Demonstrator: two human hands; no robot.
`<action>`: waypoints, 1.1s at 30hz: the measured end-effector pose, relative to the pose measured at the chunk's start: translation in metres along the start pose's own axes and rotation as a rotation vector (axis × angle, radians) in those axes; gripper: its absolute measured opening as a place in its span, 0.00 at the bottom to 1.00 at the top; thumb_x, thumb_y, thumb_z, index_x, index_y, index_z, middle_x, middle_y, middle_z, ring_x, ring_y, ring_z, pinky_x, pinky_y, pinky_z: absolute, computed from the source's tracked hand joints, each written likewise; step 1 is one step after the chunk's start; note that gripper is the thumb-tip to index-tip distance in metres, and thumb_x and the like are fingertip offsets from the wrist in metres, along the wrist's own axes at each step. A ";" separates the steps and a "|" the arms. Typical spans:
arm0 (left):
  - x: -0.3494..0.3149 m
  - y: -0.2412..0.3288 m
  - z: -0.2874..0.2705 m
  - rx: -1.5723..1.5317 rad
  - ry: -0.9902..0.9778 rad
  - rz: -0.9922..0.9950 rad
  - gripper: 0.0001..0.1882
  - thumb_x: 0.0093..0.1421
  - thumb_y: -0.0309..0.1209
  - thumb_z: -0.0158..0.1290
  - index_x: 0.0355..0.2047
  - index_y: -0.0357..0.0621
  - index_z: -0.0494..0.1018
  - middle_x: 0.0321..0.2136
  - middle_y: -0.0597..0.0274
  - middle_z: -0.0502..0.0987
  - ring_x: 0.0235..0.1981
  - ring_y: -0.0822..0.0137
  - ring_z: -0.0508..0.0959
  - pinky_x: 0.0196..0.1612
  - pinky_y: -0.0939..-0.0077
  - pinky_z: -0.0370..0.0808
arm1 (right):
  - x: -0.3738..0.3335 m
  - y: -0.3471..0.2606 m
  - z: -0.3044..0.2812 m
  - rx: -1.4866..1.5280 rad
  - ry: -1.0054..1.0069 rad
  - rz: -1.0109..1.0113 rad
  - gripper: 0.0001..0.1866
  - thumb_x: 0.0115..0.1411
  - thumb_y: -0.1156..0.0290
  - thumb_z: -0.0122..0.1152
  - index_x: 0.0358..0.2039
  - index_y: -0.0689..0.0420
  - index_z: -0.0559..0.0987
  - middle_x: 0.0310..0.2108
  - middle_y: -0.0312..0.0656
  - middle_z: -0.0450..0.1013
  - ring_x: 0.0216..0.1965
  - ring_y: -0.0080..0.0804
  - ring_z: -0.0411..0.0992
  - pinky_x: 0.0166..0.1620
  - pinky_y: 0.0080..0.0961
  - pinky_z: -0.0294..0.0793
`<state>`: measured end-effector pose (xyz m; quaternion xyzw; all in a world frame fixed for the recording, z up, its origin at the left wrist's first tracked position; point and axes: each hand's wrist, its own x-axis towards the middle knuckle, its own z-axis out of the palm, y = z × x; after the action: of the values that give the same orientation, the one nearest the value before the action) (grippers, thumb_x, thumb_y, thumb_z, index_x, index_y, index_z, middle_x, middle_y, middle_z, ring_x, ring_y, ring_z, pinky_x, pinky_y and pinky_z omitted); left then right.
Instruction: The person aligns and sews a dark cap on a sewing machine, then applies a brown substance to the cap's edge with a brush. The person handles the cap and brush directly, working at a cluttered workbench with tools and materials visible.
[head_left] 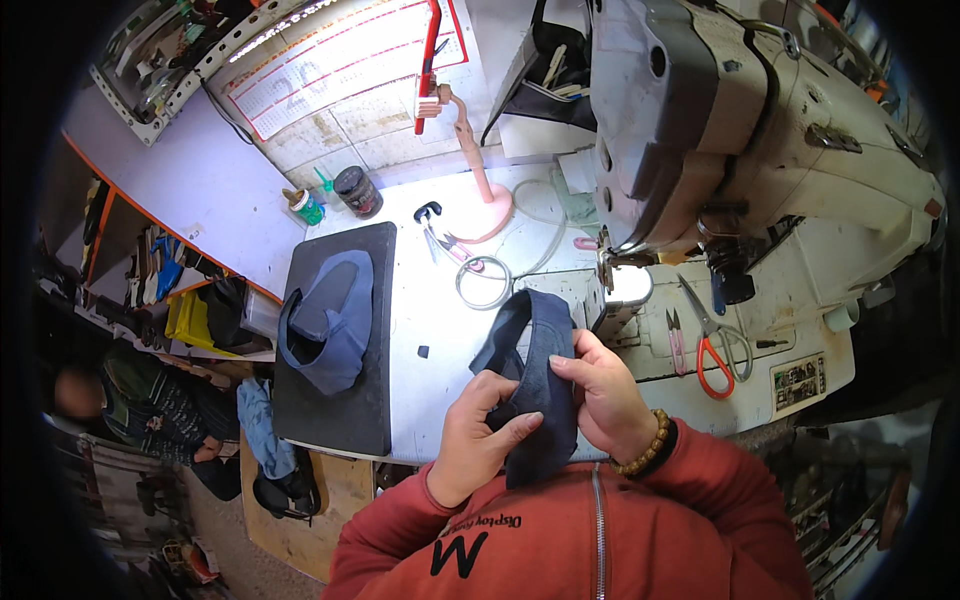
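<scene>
A dark navy shoe upper [545, 345] is held up near the table's front edge, close to my chest. My left hand [485, 430] pinches its near left edge between thumb and fingers. On the right side, my right hand [605, 395] grips it with the thumb pressed on the outer face; a beaded bracelet circles that wrist. Fingers behind the fabric are partly hidden. Another blue shoe upper [335, 325] lies on a black board [375, 400] to the left. Just beyond the held upper stands the sewing machine [690, 130], its needle area [606, 268] apart from the fabric.
Red-handled scissors [715, 360] and pink thread snips [676, 345] lie at right. A metal ring [484, 283], a pink lamp stand [485, 205] and a dark jar [357, 192] are farther back. A small dark scrap [423, 351] rests mid-table. At far left, another person [150, 410] sits.
</scene>
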<state>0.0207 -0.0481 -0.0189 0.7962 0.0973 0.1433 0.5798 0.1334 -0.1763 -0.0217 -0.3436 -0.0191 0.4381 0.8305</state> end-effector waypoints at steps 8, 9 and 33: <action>-0.003 -0.003 -0.014 -0.225 0.000 -0.101 0.10 0.51 0.25 0.61 0.34 0.35 0.74 0.29 0.67 0.69 0.31 0.75 0.69 0.37 0.82 0.65 | -0.008 0.004 0.001 -0.010 -0.030 -0.096 0.15 0.58 0.82 0.53 0.45 0.62 0.64 0.40 0.42 0.72 0.40 0.24 0.72 0.48 0.23 0.73; -0.003 -0.003 -0.016 -0.267 -0.015 -0.128 0.10 0.52 0.24 0.61 0.34 0.35 0.74 0.29 0.68 0.69 0.31 0.76 0.69 0.37 0.83 0.65 | -0.008 0.005 0.001 -0.001 -0.043 -0.104 0.16 0.58 0.83 0.54 0.45 0.62 0.64 0.40 0.42 0.72 0.40 0.25 0.72 0.48 0.23 0.73; -0.014 -0.020 -0.031 -0.760 0.266 -0.243 0.15 0.51 0.14 0.55 0.40 0.38 0.70 0.33 0.64 0.74 0.34 0.74 0.73 0.39 0.84 0.70 | 0.000 0.021 -0.023 -0.043 0.037 -0.088 0.19 0.57 0.84 0.52 0.50 0.64 0.64 0.45 0.46 0.71 0.43 0.33 0.73 0.49 0.30 0.74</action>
<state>-0.0024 -0.0190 -0.0303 0.4828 0.2046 0.2014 0.8274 0.1267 -0.1813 -0.0518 -0.3683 -0.0283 0.3942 0.8415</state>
